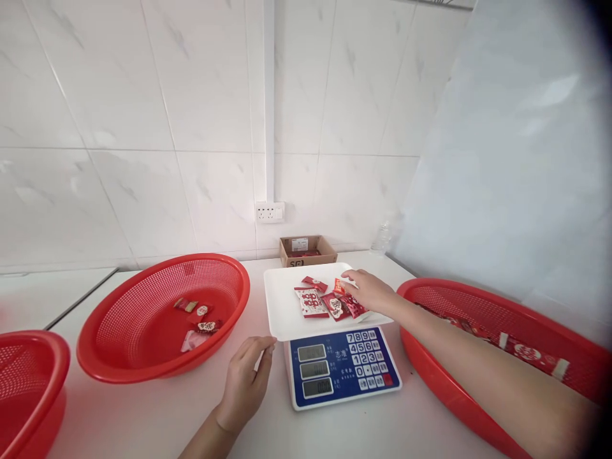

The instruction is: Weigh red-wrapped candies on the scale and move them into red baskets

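Farthest left of the left hand's fingers, a red basket [29, 382] is cut off by the frame edge. Nearer, up and left of those fingers, sits a wider middle basket [119, 331] with a few sweets [201, 319] on its floor.

The left hand [246, 382] rests on the white counter [143, 414]. Its fingers [255, 354] are released and loosely curled, with nothing seen in them. The thumb tip reaches the front left corner of the tray [282, 312]; I cannot tell whether it touches.

Just right of these fingers stands the scale [342, 366], its blue panel with three displays and a keypad facing the person. The white tray lies on top of it.

A small heap of red and white packets [313, 301] lies on the tray, well up and right of the left fingers and directly under and beside the right ones. The right hand [370, 290] lies palm down over the heap's right side. Its fingers [351, 277] stretch leftward, their tips at a small red packet. Whether they pinch it or only lie on it cannot be told.

Beyond the right fingertips, against the tiled wall, stands an open box [306, 250], and a socket [270, 211] is on the wall above it.

Right of the fingers and under the forearm, a right basket [478, 319] holds more red packets.
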A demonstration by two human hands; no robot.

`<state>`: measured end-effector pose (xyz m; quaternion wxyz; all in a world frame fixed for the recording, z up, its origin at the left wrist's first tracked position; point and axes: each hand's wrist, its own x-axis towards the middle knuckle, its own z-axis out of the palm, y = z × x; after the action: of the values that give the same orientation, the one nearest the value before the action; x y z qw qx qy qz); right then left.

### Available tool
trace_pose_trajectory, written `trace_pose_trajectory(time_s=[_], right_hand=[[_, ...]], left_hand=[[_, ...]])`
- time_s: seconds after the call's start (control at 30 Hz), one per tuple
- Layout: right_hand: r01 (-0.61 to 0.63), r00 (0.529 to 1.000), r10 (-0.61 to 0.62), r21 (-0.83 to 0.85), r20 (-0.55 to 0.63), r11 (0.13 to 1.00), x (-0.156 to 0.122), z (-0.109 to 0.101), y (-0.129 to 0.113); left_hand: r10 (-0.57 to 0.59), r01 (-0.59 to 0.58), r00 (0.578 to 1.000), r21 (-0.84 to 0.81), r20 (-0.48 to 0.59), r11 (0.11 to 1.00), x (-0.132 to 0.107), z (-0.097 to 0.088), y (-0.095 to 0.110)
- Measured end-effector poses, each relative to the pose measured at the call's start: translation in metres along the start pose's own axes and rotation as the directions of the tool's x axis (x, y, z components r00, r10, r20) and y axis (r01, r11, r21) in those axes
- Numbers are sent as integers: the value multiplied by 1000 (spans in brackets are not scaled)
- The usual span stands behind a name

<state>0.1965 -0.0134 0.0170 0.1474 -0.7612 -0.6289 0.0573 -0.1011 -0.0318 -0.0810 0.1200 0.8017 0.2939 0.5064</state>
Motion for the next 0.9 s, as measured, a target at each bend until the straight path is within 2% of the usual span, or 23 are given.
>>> trace_pose_trajectory(time_s=[0.13,0.27,0.5,0.63,0.73,0.83,0.9], right_hand=[[32,996,-27,-64,81,997,-10,6,9],[92,991,-88,-42,100,995,-4,12,9],[155,988,-155,37,1,987,10,21,-17],[155,980,-162,64,118,986,6,33,-40],[242,951,-240,16,195,970,5,40,-49],[283,939,-282,23,195,959,8,40,-48],[259,955,-268,83,127,962,4,33,-45]], left_hand=[[3,-3,1000,-7,14,1000,-1,1,0],[-4,4,1000,-12,22,1000,-1,1,2],[8,-8,1000,-12,1,1000,2,-2,6],[16,-16,1000,-12,-5,1000,2,-1,7],[15,-15,1000,-1,-10,1000,2,-1,8],[17,-16,1000,5,-8,1000,2,-1,7],[16,-16,1000,8,-9,1000,2,-2,7]])
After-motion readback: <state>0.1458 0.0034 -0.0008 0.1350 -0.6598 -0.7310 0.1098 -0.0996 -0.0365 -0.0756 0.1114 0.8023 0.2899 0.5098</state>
